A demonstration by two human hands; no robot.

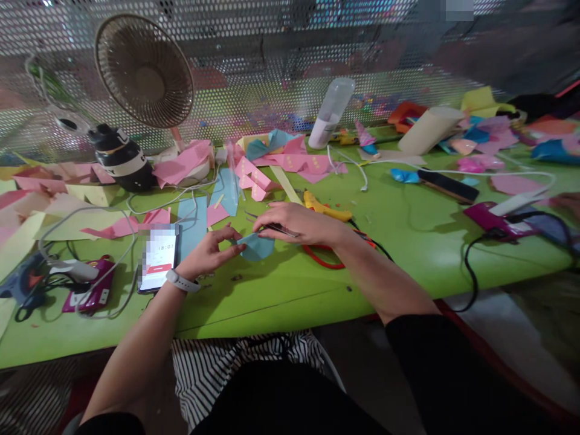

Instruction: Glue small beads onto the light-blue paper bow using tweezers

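Between my hands, just above the green table, is a small light-blue piece that looks like paper or thin foam. Its left edge is pinched in the fingers of my left hand, which wears a pale wristband. My right hand is closed around slim metal tweezers and its fingertips touch the blue piece's upper edge. Where the tweezer tips end is hard to make out. Right beside my right hand lie a yellow glue gun and orange-handled scissors, partly covered by my forearm.
A phone lies left of my left hand. Behind stand a fan, a black bottle and a clear bottle. Pink papers and white cables surround them. Purple power strips sit at both sides. Another person's hand shows far right.
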